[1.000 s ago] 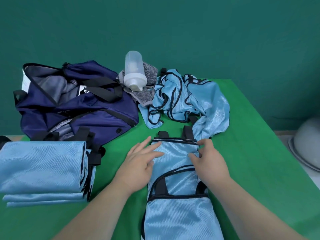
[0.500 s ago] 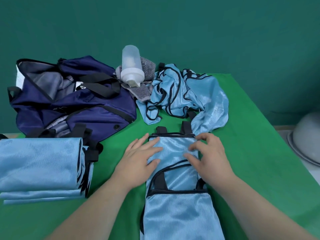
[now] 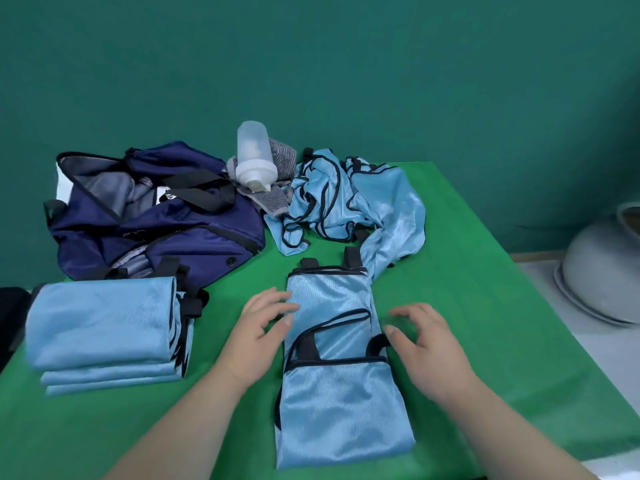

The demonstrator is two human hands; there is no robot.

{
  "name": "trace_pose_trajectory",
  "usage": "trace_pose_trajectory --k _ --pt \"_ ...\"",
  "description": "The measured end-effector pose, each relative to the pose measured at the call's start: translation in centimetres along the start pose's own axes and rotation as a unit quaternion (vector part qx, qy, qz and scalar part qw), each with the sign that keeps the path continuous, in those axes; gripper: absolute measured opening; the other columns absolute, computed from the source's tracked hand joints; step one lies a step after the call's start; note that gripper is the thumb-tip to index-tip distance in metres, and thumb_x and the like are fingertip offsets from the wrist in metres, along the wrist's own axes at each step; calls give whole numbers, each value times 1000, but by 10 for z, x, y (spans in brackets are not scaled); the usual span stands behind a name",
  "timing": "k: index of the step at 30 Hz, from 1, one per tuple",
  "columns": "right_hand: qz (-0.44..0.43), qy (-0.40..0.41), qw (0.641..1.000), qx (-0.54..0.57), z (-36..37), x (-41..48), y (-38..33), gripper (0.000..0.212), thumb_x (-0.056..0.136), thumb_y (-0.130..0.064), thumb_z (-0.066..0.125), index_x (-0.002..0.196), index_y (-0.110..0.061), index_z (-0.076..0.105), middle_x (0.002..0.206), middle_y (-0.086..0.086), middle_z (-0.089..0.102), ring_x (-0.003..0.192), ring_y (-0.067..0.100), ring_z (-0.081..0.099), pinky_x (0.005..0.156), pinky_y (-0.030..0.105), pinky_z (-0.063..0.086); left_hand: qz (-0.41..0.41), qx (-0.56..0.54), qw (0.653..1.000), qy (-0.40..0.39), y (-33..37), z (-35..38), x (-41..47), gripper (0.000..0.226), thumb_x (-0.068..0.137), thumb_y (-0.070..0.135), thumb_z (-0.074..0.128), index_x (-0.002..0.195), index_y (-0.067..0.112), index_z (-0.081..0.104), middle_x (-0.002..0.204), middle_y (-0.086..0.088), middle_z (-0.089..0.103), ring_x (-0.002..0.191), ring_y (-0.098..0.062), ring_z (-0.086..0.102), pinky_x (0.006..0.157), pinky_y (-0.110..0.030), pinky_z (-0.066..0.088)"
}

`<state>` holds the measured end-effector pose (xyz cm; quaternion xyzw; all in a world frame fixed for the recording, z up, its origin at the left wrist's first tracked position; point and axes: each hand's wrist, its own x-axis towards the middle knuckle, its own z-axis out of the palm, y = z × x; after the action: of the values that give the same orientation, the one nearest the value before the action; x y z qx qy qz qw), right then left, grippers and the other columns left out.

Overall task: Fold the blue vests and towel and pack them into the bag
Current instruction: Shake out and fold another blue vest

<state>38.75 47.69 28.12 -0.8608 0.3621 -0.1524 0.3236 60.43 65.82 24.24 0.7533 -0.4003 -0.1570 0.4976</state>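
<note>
As left hand (image 3: 258, 337) and right hand (image 3: 429, 348) flank it, the vest (image 3: 341, 407) lies between.

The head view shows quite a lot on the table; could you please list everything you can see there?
half-folded vest: one, light blue with dark trim, flat at table centre
folded vests: one stack, light blue, near left
unfolded vests: one heap, number unclear, light blue, far centre
bag: one, navy, open, far left
towel: one, grey striped, between bag and heap
bottle: one, whitish, lying on the towel
table: one, green cover
rounded object: one, grey, off the table at right
left hand: one, open, at the vest's left edge
right hand: one, open, blurred, by the vest's right edge
</note>
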Motion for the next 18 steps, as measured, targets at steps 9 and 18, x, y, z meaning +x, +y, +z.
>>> trace_pose_trajectory --k 9,18 --pt "31 -57 998 -8 13 -52 -1 21 88 -39 65 105 -32 55 87 -12 58 81 8 55 70 30 48 -73 157 985 17 56 8 -103 30 96 45 55 125 40 59 101 24 52 104 3 46 94 -26 43" --pt "25 -89 996 -5 17 -55 2 48 89 -34 64 135 -35 51 102 -12 64 64 2 52 59 21 41 -87 286 954 -10 62 17 -100 40 101 45 44 140 36 50 120 16 52 113 -6 43 98 -25 40"
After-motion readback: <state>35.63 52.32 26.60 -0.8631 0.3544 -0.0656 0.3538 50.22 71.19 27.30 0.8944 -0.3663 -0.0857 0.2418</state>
